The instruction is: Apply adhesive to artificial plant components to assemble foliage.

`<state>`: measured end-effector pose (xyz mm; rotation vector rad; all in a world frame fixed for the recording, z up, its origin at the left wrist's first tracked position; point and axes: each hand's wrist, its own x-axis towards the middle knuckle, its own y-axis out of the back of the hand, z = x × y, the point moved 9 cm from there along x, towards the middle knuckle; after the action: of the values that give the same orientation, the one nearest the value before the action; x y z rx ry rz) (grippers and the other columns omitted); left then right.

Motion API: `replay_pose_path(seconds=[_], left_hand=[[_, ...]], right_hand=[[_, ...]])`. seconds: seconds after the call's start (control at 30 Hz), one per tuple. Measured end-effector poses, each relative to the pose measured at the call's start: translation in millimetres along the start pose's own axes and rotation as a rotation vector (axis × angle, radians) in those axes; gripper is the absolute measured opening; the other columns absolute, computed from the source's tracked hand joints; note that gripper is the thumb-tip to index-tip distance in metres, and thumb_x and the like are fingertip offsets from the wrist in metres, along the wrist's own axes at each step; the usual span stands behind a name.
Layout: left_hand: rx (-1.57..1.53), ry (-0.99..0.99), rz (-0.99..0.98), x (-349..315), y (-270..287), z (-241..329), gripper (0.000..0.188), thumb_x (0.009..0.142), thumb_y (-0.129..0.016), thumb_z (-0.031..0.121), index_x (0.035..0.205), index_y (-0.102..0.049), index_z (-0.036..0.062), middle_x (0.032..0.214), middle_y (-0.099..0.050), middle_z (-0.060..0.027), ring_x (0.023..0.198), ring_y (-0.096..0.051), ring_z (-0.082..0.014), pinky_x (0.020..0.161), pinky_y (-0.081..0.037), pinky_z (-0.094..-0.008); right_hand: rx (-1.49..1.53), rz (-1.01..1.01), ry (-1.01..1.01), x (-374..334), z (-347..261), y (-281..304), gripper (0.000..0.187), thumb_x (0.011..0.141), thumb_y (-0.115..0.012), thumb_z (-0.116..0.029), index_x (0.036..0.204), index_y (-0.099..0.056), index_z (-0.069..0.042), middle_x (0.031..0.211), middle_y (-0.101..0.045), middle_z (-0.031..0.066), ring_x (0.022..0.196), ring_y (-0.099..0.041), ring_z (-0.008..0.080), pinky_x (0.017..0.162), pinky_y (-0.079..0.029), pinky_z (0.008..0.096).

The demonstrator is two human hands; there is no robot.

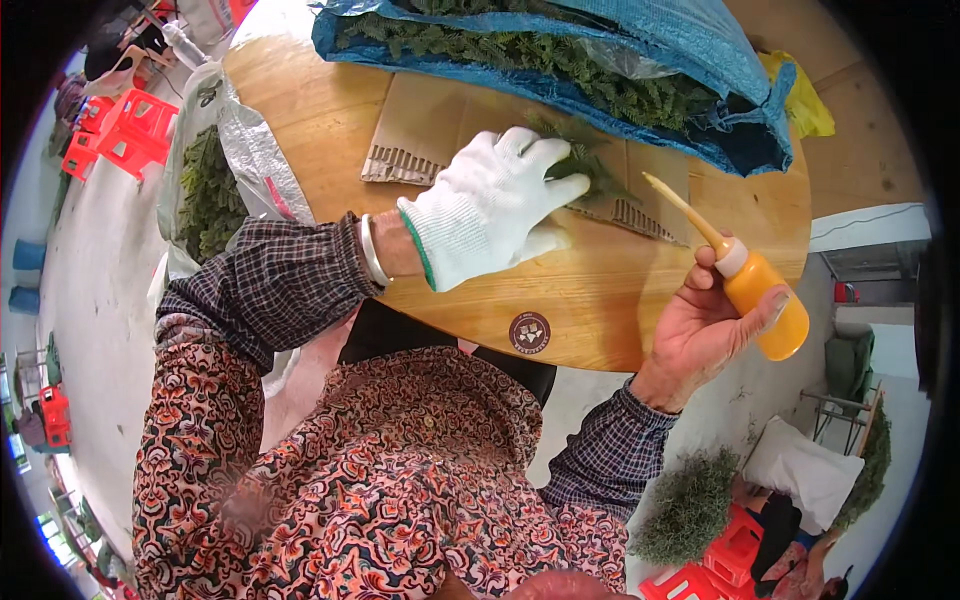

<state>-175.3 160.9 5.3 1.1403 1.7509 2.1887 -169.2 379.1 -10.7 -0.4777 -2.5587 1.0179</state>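
Note:
A white knitted glove with a green cuff covers my left hand (490, 200), which is over the table with its fingers spread. Its fingertips overlap a small green fir sprig (597, 178) lying on a piece of corrugated cardboard (415, 115); the thumb is apart from the sprig. Whether the fingers touch the sprig, I cannot tell. Bare, my right hand (705, 335) grips an orange squeeze bottle (765, 300) off the table's right edge. The bottle is tilted, its long tapered nozzle pointing up and left toward the cardboard.
A blue woven bag (690, 40) full of fir sprigs lies at the table's far side. Left of the round wooden table (300, 110), a clear plastic bag (240, 130) holds more greenery. Red stools (140, 125), a white sack (800, 465) and a heap of greenery (685, 510) stand around.

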Motion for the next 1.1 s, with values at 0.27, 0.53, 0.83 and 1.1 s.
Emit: replay_pose_path(seconds=[0.27,0.53,0.83,1.1], left_hand=[[-0.074,-0.015,0.020,-2.7,-7.3,0.2,0.043,0.079,-0.063,0.034,0.118,-0.060,0.0153,0.130,-0.047,-0.0155,0.109,-0.048,-0.0340,0.089,-0.042,-0.0421],[-0.091,-0.031,0.111,-1.3,-0.9,4.0,0.039,0.078,-0.064,0.031,0.112,-0.062,0.0118,0.118,-0.050,-0.0176,0.100,-0.050,-0.0326,0.081,-0.043,-0.0418],[-0.077,0.038,0.018,-2.0,-6.1,0.2,0.040,0.080,-0.061,0.035,0.115,-0.061,0.0163,0.130,-0.048,-0.0153,0.109,-0.049,-0.0328,0.088,-0.042,-0.0419],[-0.070,0.034,0.022,-1.3,-4.7,2.3,0.040,0.080,-0.061,0.034,0.116,-0.061,0.0167,0.129,-0.048,-0.0150,0.109,-0.050,-0.0330,0.087,-0.043,-0.0419]], right_hand=[[-0.246,-0.004,0.033,-3.8,5.1,-6.2,0.046,0.090,-0.064,-0.038,0.110,-0.051,0.002,0.094,-0.065,0.0194,0.067,-0.065,0.0213,0.054,-0.050,0.0192],[-0.283,-0.082,0.010,-3.9,7.1,-22.0,0.041,0.089,-0.065,-0.034,0.110,-0.052,0.000,0.093,-0.067,0.0172,0.067,-0.067,0.0193,0.060,-0.054,0.0194],[-0.318,-0.112,-0.016,-5.2,14.1,-28.3,0.041,0.089,-0.066,-0.032,0.111,-0.053,0.000,0.094,-0.067,0.0174,0.068,-0.067,0.0194,0.061,-0.055,0.0200],[-0.263,-0.110,-0.004,-5.6,10.6,-28.4,0.042,0.088,-0.067,-0.031,0.112,-0.053,0.001,0.094,-0.068,0.0176,0.068,-0.067,0.0188,0.061,-0.055,0.0200]])
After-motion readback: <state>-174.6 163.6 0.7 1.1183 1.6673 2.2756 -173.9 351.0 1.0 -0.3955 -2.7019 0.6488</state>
